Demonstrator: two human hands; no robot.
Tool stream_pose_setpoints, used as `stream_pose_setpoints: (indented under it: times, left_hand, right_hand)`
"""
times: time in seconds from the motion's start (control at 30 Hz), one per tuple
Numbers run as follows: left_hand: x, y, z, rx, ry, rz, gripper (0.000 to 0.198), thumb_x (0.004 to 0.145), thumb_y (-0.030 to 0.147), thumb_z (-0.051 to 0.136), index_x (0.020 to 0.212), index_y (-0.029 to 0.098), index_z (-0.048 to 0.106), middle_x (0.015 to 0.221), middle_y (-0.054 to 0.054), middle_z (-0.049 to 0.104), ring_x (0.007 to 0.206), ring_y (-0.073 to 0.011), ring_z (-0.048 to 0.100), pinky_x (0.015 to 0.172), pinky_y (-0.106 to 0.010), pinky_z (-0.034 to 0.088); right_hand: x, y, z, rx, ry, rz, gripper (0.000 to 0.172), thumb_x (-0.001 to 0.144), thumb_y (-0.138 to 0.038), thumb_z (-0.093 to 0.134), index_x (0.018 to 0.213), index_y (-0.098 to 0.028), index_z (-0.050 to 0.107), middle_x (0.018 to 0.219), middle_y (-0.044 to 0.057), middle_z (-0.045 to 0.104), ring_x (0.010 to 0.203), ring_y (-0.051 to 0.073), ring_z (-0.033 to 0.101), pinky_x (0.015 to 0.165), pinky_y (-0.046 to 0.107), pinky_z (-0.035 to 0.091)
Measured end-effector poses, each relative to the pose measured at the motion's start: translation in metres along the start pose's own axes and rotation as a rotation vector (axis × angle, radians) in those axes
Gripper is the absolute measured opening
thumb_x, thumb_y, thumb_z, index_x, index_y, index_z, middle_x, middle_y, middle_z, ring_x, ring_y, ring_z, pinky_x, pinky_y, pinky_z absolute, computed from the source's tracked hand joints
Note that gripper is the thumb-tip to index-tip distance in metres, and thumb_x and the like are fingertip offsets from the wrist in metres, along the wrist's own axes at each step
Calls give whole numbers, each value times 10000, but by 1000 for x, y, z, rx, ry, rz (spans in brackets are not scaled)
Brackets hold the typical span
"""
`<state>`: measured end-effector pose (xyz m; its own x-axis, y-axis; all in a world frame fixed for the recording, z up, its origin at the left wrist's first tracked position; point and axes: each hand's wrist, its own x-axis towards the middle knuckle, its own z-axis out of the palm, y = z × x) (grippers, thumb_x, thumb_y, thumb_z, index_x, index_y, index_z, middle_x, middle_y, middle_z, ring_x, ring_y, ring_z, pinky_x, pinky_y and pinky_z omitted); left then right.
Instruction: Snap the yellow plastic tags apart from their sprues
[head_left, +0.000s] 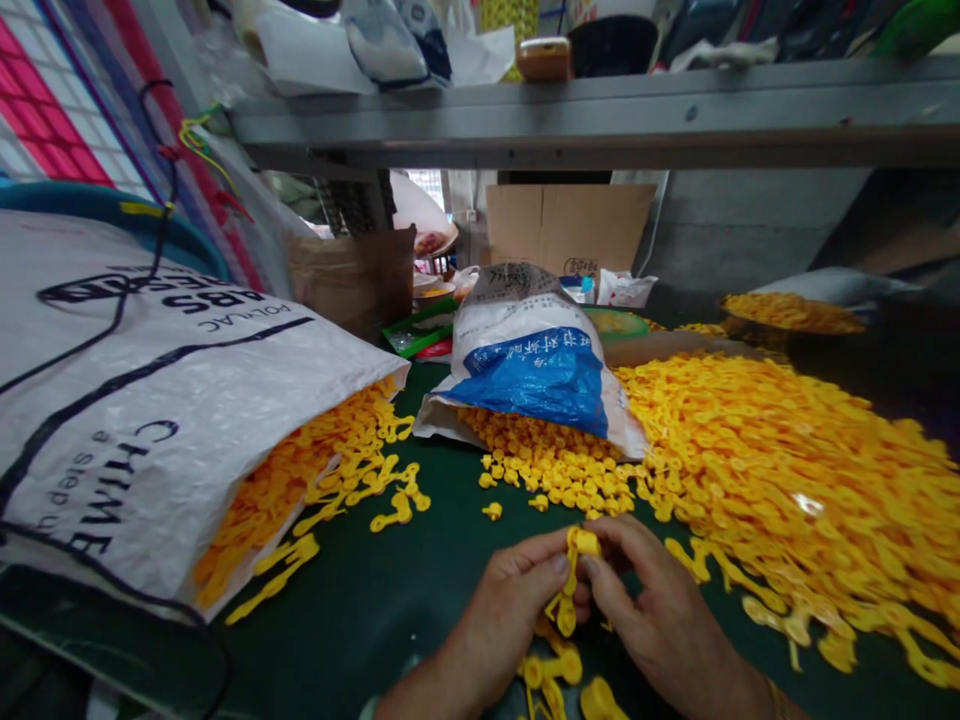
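White woven sack (142,430) lies at left on a dark green tabletop (352,640), its black print upside down and reading "ABS", "POLYLAC" and "CRIME"; yellow plastic tags (300,510) spill from its mouth, each with a rounded head on a thin stem, pointing every way; the left hand (502,625) and right hand (660,620) both grip, fingers closed, a small cluster of tags (571,578) between them, its long axis nearly upright; behind, a white plastic bag (529,365) with a blue panel bears characters too blurred to read; at right spreads a deep heap of tags (780,490).
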<state>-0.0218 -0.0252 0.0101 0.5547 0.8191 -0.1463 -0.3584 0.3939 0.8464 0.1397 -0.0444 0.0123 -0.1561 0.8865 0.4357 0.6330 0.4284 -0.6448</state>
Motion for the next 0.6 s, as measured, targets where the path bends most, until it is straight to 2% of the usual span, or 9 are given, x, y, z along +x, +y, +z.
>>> stream_pose_setpoints:
  times: [0.2,0.4,0.53,0.6]
  left_hand:
    - [-6,8,1,569,81,247,259,884,231,495,1003,214,723,756,5,546,753,-147,493,703,-246,372]
    - [-8,10,0,743,31,286,276,910,207,433,872,185,705,728,7,522,736,-149,494,678,-240,361]
    - [-14,9,5,885,37,327,274,928,216,411,952,203,683,756,3,547,751,-150,507,688,-242,359]
    - [-22,13,6,959,13,336,276,928,203,407,983,214,677,765,1,559,756,-148,520,689,-238,362]
  right_hand:
    - [-2,-1,5,-55,27,-30,136,920,-204,462,1038,-216,530,862,44,614,794,199,616,725,339,505]
    - [-6,-3,11,13,49,6,135,923,-214,470,1026,-217,557,902,51,641,832,190,634,737,301,521]
    - [-10,-4,11,6,42,-40,170,919,-210,468,1068,-206,550,932,63,649,872,199,636,786,320,518]
    - [-11,-6,6,12,-16,-23,165,920,-227,467,1057,-215,558,918,54,658,848,198,643,762,315,527]
